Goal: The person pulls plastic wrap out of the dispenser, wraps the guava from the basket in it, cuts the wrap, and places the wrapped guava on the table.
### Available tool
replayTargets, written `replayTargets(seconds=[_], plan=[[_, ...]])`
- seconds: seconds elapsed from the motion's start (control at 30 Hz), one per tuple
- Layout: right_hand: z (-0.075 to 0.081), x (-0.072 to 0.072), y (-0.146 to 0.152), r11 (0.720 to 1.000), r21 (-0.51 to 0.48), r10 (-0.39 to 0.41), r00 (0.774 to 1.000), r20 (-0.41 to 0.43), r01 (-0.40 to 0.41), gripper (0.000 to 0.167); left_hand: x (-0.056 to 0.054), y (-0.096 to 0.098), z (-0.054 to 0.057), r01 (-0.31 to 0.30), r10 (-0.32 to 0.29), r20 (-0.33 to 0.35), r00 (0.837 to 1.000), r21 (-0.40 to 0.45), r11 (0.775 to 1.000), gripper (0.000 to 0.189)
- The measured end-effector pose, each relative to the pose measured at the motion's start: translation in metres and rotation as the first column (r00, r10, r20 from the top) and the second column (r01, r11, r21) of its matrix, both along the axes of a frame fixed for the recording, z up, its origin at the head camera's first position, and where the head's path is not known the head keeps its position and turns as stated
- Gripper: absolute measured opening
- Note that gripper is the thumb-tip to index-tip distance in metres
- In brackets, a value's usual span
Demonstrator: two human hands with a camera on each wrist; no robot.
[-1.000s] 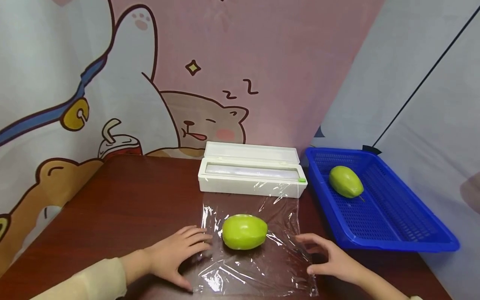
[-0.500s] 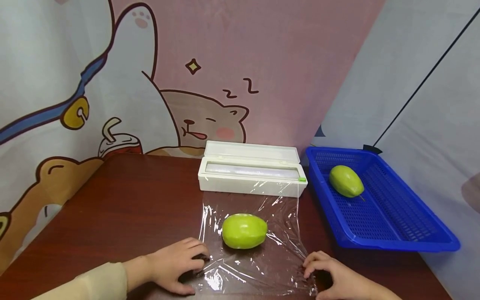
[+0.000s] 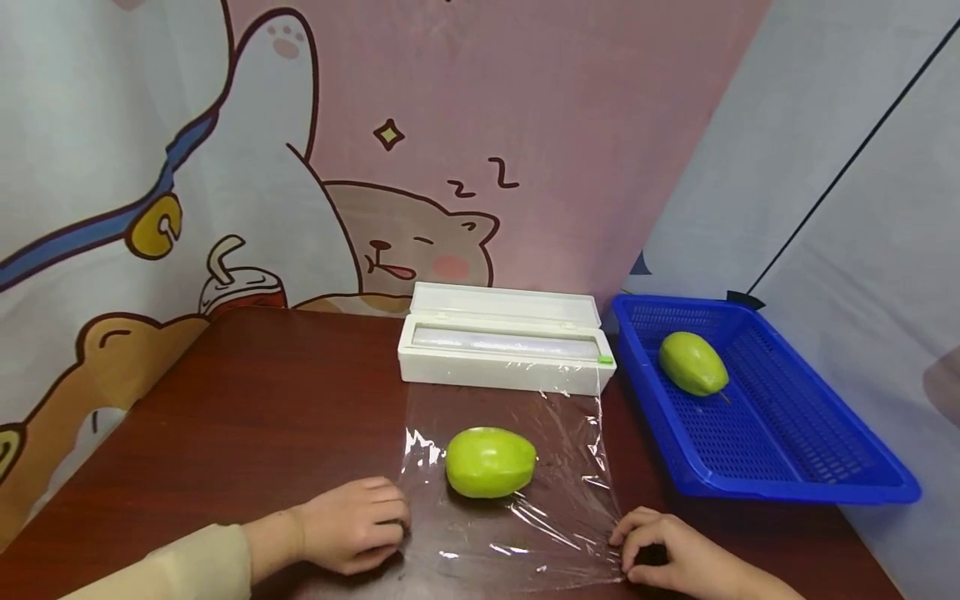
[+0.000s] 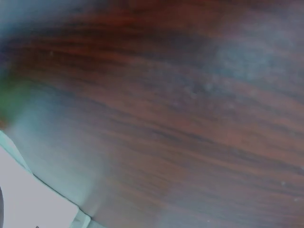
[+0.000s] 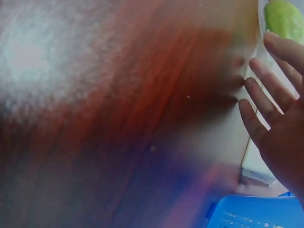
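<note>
Hands at either side of a clear film with a green fruit lying on it

The green fruit [image 3: 491, 462] rests on its side on the clear film [image 3: 480, 542], between the two hands and nearer the table's near edge than the white box. The film reaches over the dark wooden table [image 3: 285, 400] from the front of the white box [image 3: 502, 371].

The right hand [image 3: 675, 552] pinches the film near its near right corner, thumb and forefinger bent toward each other with a small gap behind their tips. The left hand [image 3: 352, 527] lies at the film's left edge, toward the near left corner, fingers curled under; their tips are hidden, so whether it has hold of the film cannot be told. A cream sleeve [image 3: 202, 562] covers the left forearm.

The white box stands by the table's far edge, its lid [image 3: 506, 305] tipped back, a roll [image 3: 506, 342] inside and a green tab [image 3: 605, 360] at the right end of its front rim. Just beside it, along the table's right edge, sits a blue basket [image 3: 802, 492]; a second green fruit [image 3: 693, 364] lies toward the basket's far left corner.

Behind the far edge hangs a cartoon-printed cloth [image 3: 570, 142].
</note>
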State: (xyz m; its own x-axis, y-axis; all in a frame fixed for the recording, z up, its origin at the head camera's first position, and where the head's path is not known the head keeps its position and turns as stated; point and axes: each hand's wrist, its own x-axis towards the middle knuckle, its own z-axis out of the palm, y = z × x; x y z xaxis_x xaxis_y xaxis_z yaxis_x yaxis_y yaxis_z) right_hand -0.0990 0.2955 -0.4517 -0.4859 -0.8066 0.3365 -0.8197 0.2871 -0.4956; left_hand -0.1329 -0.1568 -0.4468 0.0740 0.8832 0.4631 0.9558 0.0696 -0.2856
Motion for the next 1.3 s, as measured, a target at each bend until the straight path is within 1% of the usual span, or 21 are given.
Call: replayTargets(seconds=[0.13,0.2,0.3,0.5,0.7,0.8,0.87,0.97,1.07,1.17,1.3], plan=[[0.002,0.0,0.001,1.0,-0.007,0.031,0.999,0.032,-0.031,0.017,0.0,-0.003,0.003,0.008,-0.005,-0.056,0.998,0.054,0.998,0.017],[0.004,0.0,0.001,0.999,-0.006,0.047,0.998,0.049,-0.046,0.014,-0.001,-0.005,0.004,0.002,0.004,-0.082,0.997,0.07,0.998,0.017],[0.009,0.001,0.0,0.999,0.001,0.045,0.996,0.082,-0.046,0.014,-0.001,-0.009,0.005,-0.012,0.022,-0.111,0.994,0.088,0.996,0.019],[0.016,0.0,0.0,1.0,0.0,0.001,0.993,0.122,-0.001,0.018,-0.002,-0.011,0.008,-0.017,0.036,-0.13,0.991,0.138,0.99,0.019],[0.024,-0.003,-0.001,0.997,-0.072,-0.007,0.984,0.18,0.02,0.021,-0.003,-0.011,0.014,-0.03,0.061,-0.154,0.986,0.195,0.98,0.02],[0.028,-0.003,-0.002,0.993,-0.107,-0.028,0.978,0.208,0.052,0.024,-0.004,-0.011,0.017,-0.034,0.072,-0.173,0.982,0.218,0.975,0.021],[0.03,-0.004,-0.004,0.99,-0.124,-0.043,0.974,0.221,0.071,0.025,-0.004,-0.012,0.018,-0.047,0.089,-0.178,0.98,0.23,0.972,0.022],[0.032,-0.005,-0.006,0.984,-0.149,-0.062,0.971,0.233,0.099,0.026,-0.005,-0.013,0.018,-0.077,0.121,-0.172,0.978,0.243,0.967,0.023],[0.032,-0.006,-0.008,0.973,-0.187,-0.085,0.961,0.263,0.137,0.026,-0.006,-0.015,0.017,-0.103,0.144,-0.143,0.979,0.264,0.959,0.024],[0.031,-0.008,-0.01,0.956,-0.232,-0.114,0.953,0.279,0.182,0.028,-0.007,-0.017,0.016,-0.119,0.157,-0.11,0.982,0.294,0.949,0.025],[0.029,-0.011,-0.012,0.932,-0.28,-0.152,0.95,0.272,0.23,0.03,-0.008,-0.018,0.015,-0.143,0.178,-0.076,0.981,0.333,0.932,0.027]])
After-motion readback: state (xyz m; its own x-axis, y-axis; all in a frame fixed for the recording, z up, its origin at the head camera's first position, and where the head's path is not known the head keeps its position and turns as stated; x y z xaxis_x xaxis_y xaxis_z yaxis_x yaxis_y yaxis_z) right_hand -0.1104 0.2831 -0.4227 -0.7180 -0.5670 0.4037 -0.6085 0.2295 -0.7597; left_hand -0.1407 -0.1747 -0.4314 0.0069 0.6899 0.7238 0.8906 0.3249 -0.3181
